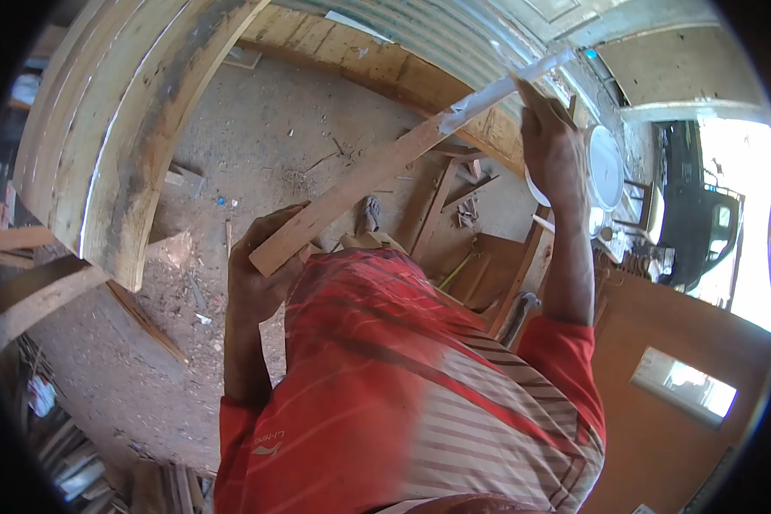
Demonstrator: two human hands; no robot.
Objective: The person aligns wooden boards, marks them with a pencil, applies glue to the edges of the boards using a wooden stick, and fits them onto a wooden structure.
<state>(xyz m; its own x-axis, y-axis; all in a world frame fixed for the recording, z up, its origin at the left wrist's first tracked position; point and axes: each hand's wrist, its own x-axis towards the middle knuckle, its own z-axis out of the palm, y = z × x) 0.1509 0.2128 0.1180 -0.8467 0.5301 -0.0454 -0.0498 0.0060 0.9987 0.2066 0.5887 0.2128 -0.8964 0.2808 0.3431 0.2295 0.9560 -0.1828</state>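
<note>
A long wooden strip (351, 195) slants across the view, its near end at lower left and its far end at upper right. White, wet-looking coating (480, 103) covers its far part; the near part is bare wood. My left hand (264, 265) is closed around the near end, holding it from underneath. At the coated part is my right hand (555, 150), blurred, with its fingers bent together against the strip. A small tan edge shows at its fingertips, but I cannot make out what it is.
Thick planks with white lines between them (124, 128) stand at left. A long board (385, 73) lies by a corrugated metal sheet (428, 26). A white bucket (606, 169) is at right, above a brown panel (677, 317). Wood scraps litter the dirt floor (257, 120).
</note>
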